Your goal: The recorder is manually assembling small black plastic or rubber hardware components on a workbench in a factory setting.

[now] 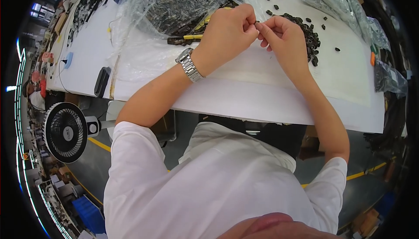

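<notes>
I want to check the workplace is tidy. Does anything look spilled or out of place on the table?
A few small black parts lie scattered on the white table, apart from the main pile beside the right hand. Otherwise nothing stands out.

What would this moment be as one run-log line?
left hand: pinching small black part | right hand: fingertips meeting left | black parts pile: beside right hand

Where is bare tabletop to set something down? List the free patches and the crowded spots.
Free: the white table along its near edge, below both wrists; also left, between the black case and the plastic bag. Crowded: the pile of small black parts by the right hand, and behind the left hand.
</notes>
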The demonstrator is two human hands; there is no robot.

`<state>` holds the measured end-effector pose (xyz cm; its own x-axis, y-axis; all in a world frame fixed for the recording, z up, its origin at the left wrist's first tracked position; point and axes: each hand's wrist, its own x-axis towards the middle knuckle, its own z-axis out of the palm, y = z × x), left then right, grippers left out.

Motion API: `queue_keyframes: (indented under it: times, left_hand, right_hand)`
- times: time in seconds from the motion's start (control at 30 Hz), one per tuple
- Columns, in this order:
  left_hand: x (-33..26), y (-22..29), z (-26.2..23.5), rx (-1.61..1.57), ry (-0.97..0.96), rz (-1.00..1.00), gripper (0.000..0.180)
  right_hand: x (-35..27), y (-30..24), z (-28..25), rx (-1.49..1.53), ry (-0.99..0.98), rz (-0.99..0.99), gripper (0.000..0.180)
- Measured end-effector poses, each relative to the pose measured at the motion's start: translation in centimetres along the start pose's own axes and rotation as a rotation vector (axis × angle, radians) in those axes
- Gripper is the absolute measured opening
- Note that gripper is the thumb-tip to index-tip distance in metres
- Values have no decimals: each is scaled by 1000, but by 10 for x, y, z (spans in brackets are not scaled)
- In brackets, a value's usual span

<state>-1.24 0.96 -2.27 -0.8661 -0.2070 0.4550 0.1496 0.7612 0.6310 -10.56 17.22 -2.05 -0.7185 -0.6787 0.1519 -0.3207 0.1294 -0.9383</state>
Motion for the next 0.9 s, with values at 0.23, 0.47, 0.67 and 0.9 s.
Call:
queue_keyframes:
  times: [0.23,0.47,0.67,0.9]
  left_hand:
    - [0,-2,-1,123,122,146,9]
    - [-6,6,7,207,156,235,6]
    - [0,10,7,112,102,156,9]
    - [3,22,-24,-353,-212,-287,10]
  right_hand:
    - [6,7,3,613,-175,201,24]
    - [0,23,-9,803,-281,266,25]
    - [-4,17,-8,514,-149,87,23]
    - [5,7,-7,256,-219,-69,14]
